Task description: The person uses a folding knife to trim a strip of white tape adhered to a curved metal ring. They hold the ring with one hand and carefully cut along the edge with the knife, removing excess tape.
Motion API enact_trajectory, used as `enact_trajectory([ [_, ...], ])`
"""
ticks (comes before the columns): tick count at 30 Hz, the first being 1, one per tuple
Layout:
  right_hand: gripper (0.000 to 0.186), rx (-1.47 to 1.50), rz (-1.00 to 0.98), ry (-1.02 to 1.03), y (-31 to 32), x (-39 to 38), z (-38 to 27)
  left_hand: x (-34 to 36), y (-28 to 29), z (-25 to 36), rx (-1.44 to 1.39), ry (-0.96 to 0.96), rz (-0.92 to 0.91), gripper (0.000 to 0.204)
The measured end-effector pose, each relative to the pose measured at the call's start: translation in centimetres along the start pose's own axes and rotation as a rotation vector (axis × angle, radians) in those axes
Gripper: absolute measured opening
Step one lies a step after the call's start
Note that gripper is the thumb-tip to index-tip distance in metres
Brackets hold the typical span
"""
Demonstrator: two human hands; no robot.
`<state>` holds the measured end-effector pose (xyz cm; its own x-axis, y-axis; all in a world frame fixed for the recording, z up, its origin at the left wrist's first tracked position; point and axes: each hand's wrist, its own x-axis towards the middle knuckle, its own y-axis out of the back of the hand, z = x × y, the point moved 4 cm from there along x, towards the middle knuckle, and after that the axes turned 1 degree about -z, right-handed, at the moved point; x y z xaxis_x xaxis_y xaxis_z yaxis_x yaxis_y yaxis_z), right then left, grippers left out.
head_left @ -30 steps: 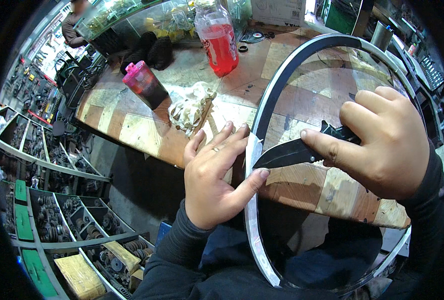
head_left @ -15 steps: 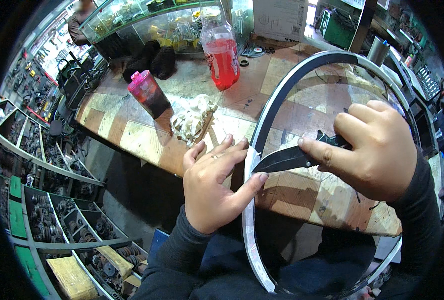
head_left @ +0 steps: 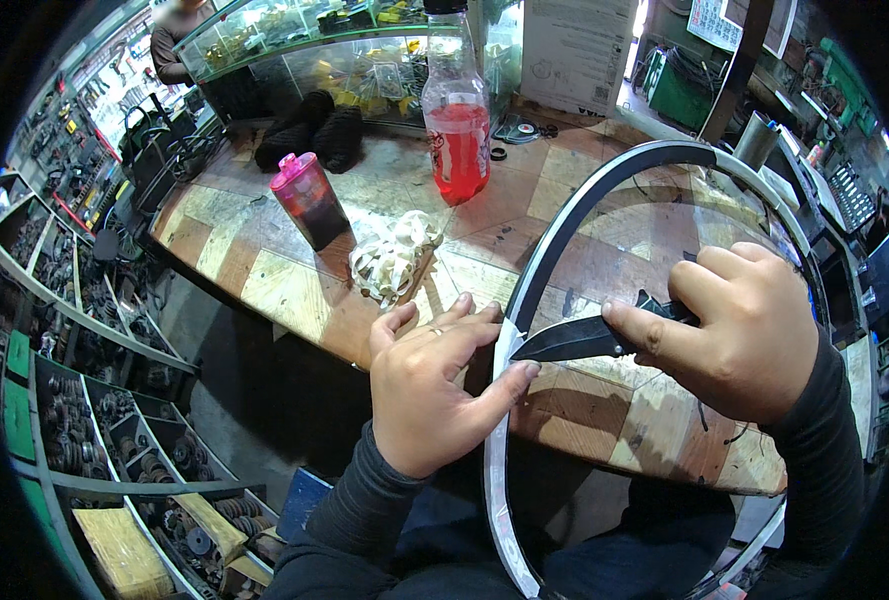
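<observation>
A large, thin bicycle wheel rim (head_left: 543,250), black and silver with a whitish lower stretch, stands upright in front of me, partly beyond the table's near edge. My left hand (head_left: 424,395) is at its left side, thumb lying across the rim and the other fingers stretched out behind it. In my right hand (head_left: 734,335) is a black-bladed knife (head_left: 569,341), its handle in the closed fist and the thumb along its back. The blade points left. Its tip meets the rim's whitish surface just above my left thumb.
On the wooden table (head_left: 294,290) stand a pink-capped bottle (head_left: 309,205) of dark liquid and a clear bottle (head_left: 458,150) of red drink. A heap of white strips (head_left: 396,255) lies near my left fingers. Parts bins (head_left: 144,440) fill the lower left; a person (head_left: 172,50) is far left.
The whole view has shifted slightly, so the table items appear lower. Both hands keep their hold, and the knife tip stays at nearly the same spot on the rim.
</observation>
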<state>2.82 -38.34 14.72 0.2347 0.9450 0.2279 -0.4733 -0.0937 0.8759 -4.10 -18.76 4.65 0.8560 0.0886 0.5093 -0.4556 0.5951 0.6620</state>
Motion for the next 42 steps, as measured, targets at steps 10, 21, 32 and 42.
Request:
enact_trajectory([
  [10,0.033,0.024,0.030,-0.037,-0.1,0.0,0.1,0.3,0.0,0.2,-0.004,0.017,0.010,0.029],
  [21,0.035,0.154,0.128,-0.188,-0.4,-3.3,2.0,0.4,1.1,-2.2,-0.264,0.061,-0.142,0.028],
  [32,0.033,0.615,0.510,-0.722,-7.3,-10.7,4.2,2.4,1.8,0.3,-0.217,0.093,-0.236,0.017],
  [42,0.031,0.617,0.620,-0.683,-8.4,-11.3,4.1,3.4,1.6,1.2,-0.123,0.106,-0.233,0.012],
])
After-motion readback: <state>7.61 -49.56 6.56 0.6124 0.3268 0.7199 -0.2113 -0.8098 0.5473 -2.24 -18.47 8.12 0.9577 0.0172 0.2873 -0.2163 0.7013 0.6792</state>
